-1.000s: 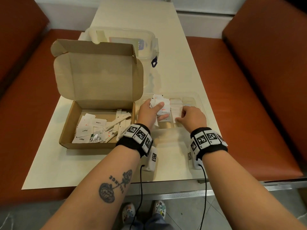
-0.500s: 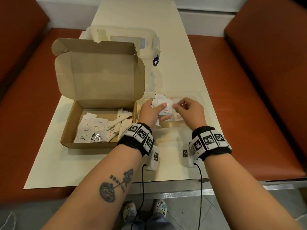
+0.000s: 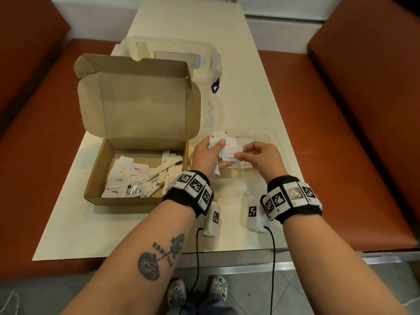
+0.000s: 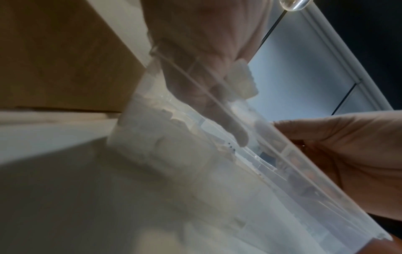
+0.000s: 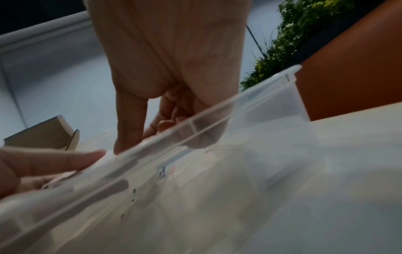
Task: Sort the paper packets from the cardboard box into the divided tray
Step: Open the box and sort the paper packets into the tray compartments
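Note:
The open cardboard box sits left on the table, with several white paper packets lying in it. To its right is the clear divided tray, with a few packets in its compartments. Above the tray's left end, my left hand grips a bunch of white packets, thumb on top. My right hand pinches one red-printed packet at the bunch's edge. In the left wrist view the bunch shows beyond the tray wall. The right wrist view shows my curled fingers behind the tray rim.
The box lid stands upright behind the box. A clear lidded plastic container sits farther back on the table. Orange bench seats flank the table on both sides. Cables hang from both wrists at the near edge.
My right hand left the tray compartment, came up to the bunch in my left hand and pinched a packet there. The left hand kept hold of its bunch.

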`<state>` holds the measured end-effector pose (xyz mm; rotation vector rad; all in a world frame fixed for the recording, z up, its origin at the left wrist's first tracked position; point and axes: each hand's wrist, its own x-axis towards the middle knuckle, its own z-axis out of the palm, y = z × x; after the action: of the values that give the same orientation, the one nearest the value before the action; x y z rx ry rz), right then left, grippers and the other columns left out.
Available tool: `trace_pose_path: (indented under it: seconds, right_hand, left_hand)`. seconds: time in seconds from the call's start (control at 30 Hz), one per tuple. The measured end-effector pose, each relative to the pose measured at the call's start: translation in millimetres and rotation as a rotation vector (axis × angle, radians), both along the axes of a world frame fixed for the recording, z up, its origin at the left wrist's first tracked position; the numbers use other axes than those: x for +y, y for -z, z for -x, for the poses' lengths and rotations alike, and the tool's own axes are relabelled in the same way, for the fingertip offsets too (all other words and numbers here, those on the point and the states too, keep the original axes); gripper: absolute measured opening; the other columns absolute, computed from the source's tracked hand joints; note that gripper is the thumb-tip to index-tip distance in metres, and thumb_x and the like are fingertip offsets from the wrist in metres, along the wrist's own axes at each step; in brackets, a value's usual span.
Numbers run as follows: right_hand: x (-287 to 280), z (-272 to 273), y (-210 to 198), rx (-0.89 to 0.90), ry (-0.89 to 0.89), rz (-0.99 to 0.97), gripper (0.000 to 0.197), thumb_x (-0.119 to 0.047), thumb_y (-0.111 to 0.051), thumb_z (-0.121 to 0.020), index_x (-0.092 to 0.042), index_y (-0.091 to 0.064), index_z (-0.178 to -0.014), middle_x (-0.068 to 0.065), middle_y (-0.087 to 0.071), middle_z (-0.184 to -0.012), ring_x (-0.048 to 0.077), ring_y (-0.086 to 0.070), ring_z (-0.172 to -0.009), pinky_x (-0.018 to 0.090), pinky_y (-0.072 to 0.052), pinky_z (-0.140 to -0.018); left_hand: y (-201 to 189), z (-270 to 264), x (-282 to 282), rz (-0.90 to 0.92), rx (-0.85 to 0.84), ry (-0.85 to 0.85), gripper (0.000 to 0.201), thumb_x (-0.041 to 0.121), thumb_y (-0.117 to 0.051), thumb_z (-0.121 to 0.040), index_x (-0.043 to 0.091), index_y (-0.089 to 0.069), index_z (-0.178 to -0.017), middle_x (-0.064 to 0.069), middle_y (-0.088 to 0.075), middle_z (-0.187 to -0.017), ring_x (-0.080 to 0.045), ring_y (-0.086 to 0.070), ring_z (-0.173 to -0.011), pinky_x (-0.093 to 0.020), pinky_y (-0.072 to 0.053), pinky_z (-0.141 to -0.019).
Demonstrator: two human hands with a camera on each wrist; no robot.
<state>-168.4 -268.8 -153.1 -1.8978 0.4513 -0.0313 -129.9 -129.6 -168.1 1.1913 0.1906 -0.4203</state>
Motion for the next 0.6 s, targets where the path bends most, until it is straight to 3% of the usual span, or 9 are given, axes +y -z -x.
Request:
trace_pose_path:
  seconds: [0.13, 0.27, 0.4, 0.6]
  right_hand:
    - [-16, 0, -7, -0.021, 0.013, 0.053, 0.012, -0.021, -0.078, -0.075, -0.017, -0.067, -0.077, -0.006, -0.065, -0.072, -0.005, -0.053, -0.055, 0.011, -0.039, -0.055]
    - [-40, -2, -11, 0.017, 0.074, 0.283, 0.014, -0.021, -0.077, -0.077, -0.012, -0.069, -0.084, -0.002, -0.067, -0.078, 0.007, -0.058, -0.071, 0.018, -0.043, -0.066]
    - [-32, -4, -4, 0.146, -0.032, 0.437, 0.011, -0.019, -0.078, -0.076, -0.012, -0.069, -0.077, -0.002, -0.064, -0.074, 0.011, -0.056, -0.066, 0.021, -0.043, -0.061]
    - [-17, -8, 13, 0.152, -0.016, 0.622, 0.016, -0.014, -0.073, -0.076, -0.014, -0.06, -0.067, -0.004, -0.054, -0.066, 0.016, -0.053, -0.067, 0.021, -0.035, -0.054]
  left_hand:
    - [0, 1, -1, 0.027, 0.013, -0.022, 0.013, 0.011, -0.053, -0.096, 0.01, -0.056, -0.109, -0.018, -0.064, -0.113, -0.029, -0.068, -0.09, -0.033, -0.061, -0.066]
    - [0, 0, -1, 0.044, 0.016, -0.035, 0.014, 0.01, -0.052, -0.097, 0.01, -0.054, -0.111, -0.016, -0.064, -0.11, -0.024, -0.067, -0.082, -0.031, -0.059, -0.067]
    - [0, 1, -2, 0.044, 0.005, -0.037, 0.018, 0.01, -0.052, -0.096, 0.008, -0.053, -0.114, -0.016, -0.063, -0.111, -0.024, -0.067, -0.085, -0.031, -0.059, -0.07]
    - [1, 0, -2, 0.033, 0.009, -0.035, 0.022, 0.01, -0.053, -0.096, 0.007, -0.053, -0.118, -0.016, -0.063, -0.113, -0.025, -0.066, -0.09, -0.029, -0.06, -0.069]
